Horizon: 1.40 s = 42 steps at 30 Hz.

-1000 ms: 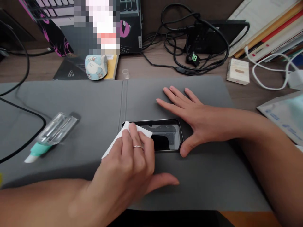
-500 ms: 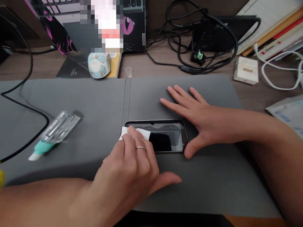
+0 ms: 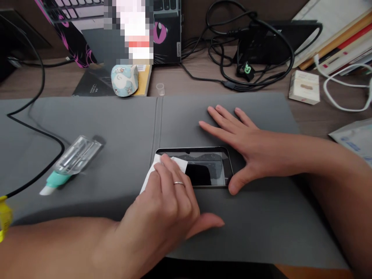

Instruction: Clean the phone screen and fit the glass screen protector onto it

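Observation:
A smartphone [image 3: 203,174] lies screen up on the grey desk mat [image 3: 261,224], with small specks or droplets on its glass. My left hand [image 3: 167,205], wearing a ring, presses a white tissue [image 3: 149,179] onto the phone's left end. Its fingers are bent over the tissue, and its thumb sticks out to the right. My right hand [image 3: 236,145] is spread flat on the mat, thumb against the phone's right edge and palm free of any object. The phone's left end is partly covered by the tissue and fingers.
A clear bottle [image 3: 78,155] with a teal neck lies left on the mat. Behind are a laptop [image 3: 167,46], a light-blue patterned mouse [image 3: 124,80], a small clear cap [image 3: 160,89], tangled black cables [image 3: 229,83], and a small white box [image 3: 304,87]. A black cable [image 3: 62,147] crosses the left side.
My left hand has shifted slightly right over the phone, and more of the tissue shows at its left. My right hand keeps its place. The whole view has drifted a little.

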Each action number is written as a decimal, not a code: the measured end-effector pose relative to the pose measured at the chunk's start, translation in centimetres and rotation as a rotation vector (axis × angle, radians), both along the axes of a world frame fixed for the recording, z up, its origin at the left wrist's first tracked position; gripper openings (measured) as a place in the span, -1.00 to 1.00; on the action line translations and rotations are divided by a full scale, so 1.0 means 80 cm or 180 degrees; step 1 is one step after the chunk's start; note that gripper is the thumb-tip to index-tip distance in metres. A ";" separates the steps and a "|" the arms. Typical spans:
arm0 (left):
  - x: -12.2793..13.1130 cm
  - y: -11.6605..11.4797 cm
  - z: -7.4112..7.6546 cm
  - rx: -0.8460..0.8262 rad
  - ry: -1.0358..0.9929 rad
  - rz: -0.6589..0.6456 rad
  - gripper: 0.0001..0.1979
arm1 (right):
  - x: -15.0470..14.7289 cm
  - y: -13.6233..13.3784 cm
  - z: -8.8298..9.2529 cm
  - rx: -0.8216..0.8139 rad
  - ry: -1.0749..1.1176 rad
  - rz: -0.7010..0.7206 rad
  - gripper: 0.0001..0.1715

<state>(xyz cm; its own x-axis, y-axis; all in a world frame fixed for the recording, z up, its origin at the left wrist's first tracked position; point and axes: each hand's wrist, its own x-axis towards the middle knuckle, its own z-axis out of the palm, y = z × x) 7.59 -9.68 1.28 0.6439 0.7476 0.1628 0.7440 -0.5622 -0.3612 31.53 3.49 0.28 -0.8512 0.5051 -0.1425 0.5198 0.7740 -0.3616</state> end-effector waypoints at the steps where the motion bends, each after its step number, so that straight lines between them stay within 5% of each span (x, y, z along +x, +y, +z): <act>1: 0.000 0.004 0.000 -0.0006 0.0027 0.0014 0.08 | 0.000 0.000 0.000 0.0006 0.0003 -0.0001 0.55; 7: -0.002 0.031 0.004 0.0087 0.0322 0.0064 0.15 | 0.000 0.000 0.000 0.0005 0.0006 -0.0025 0.55; 17: 0.007 -0.015 -0.006 0.0392 0.0315 0.0032 0.20 | -0.001 0.000 0.000 -0.0061 -0.0019 -0.0041 0.57; 28: 0.003 0.024 -0.005 0.0140 0.0329 0.0208 0.23 | -0.001 0.002 0.000 -0.0102 -0.0063 -0.0051 0.57; 37: 0.006 -0.014 -0.010 0.0365 0.0390 -0.0081 0.35 | -0.003 0.000 0.004 -0.0147 -0.0112 -0.0092 0.57; 42: 0.006 0.000 -0.010 0.0342 0.0162 -0.0169 0.36 | -0.002 0.000 0.006 -0.0204 -0.0212 -0.0160 0.58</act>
<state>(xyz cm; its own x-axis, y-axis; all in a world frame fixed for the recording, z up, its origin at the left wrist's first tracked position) 8.07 -9.70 0.46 0.6916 0.6922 0.2063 0.6934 -0.5562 -0.4581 31.33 3.50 0.76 -0.8126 0.5350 -0.2313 0.5820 0.7227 -0.3729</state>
